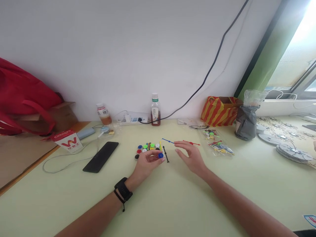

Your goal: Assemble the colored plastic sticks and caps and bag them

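My left hand (148, 162) is closed, with a small round blue disc (161, 155) pinched between thumb and fingers. Behind and beside it are several small round pieces in blue, red, green, white and black, partly hidden by the hand; one is a red disc (139, 151). A black arrow-shaped stick (166, 154) lies just right of the left fingertips, near a yellow stick (160, 145). My right hand (190, 157) is open, thumb apart from the fingers. Its index fingertip meets the end of a blue arrow-shaped stick (168, 141). Beyond the hand lies a red arrow-shaped stick (192, 143).
Clear bags of coloured parts (221, 148) lie to the right. A black phone (100, 157), a cable and a red-white box (67, 141) are at left. Bottles (155, 113), a power strip (135, 117) and a striped bag (217, 111) stand along the wall.
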`<state>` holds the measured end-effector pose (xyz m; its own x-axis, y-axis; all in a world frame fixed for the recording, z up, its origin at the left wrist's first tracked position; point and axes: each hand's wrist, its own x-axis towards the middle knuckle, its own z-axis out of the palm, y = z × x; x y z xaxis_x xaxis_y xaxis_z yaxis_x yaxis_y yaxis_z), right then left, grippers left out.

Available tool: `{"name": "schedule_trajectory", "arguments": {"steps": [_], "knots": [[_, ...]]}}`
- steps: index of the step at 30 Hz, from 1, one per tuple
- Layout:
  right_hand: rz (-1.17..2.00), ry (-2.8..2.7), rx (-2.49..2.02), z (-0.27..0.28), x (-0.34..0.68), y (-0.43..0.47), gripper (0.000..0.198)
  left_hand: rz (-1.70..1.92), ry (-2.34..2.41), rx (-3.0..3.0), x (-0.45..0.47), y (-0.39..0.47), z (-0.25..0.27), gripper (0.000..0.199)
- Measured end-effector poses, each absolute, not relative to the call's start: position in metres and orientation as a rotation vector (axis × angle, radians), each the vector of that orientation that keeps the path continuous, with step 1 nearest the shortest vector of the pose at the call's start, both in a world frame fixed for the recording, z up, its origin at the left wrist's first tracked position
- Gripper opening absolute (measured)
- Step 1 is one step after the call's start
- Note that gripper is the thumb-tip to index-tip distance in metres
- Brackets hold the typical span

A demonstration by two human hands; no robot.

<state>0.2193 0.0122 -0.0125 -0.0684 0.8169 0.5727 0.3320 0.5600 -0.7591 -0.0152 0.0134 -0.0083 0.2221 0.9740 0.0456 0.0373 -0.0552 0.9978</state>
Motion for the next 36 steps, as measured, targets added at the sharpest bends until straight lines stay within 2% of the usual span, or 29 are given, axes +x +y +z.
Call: {"name": "schedule_trajectory", "arguments": {"steps": [5, 10, 20, 24, 27, 32, 36], "knots": [[0.901, -1.346, -0.929, 0.005, 0.224, 0.008, 0.015, 0.995, 1.021, 1.345, -0.016, 0.014, -0.01, 0.049], [1.158, -1.381, -0.848, 0.008, 0.212, -0.005, 0.018, 0.972, 0.938, 1.366, -0.016, 0.01, -0.008, 0.052], [1.119, -1.454, -0.873, 0.01, 0.207, -0.009, 0.021, 1.033, 0.899, 1.578, -0.012, 0.002, -0.004, 0.03], [1.204, -1.376, -0.826, 0.014, 0.202, -0.015, 0.031, 0.979, 0.814, 1.568, -0.01, -0.001, -0.005, 0.024], [1.254, -1.406, -0.891, 0.012, 0.196, -0.02, 0.037, 1.069, 0.769, 1.462, -0.009, -0.003, -0.004, 0.023], [1.6, -1.519, -0.847, 0.008, 0.192, -0.024, 0.045, 1.212, 0.735, 1.422, -0.011, -0.002, 0.002, 0.024], [1.491, -1.486, -0.895, 0.014, 0.198, -0.02, 0.043, 1.233, 0.83, 1.608, -0.013, -0.005, 0.005, 0.02]]}}
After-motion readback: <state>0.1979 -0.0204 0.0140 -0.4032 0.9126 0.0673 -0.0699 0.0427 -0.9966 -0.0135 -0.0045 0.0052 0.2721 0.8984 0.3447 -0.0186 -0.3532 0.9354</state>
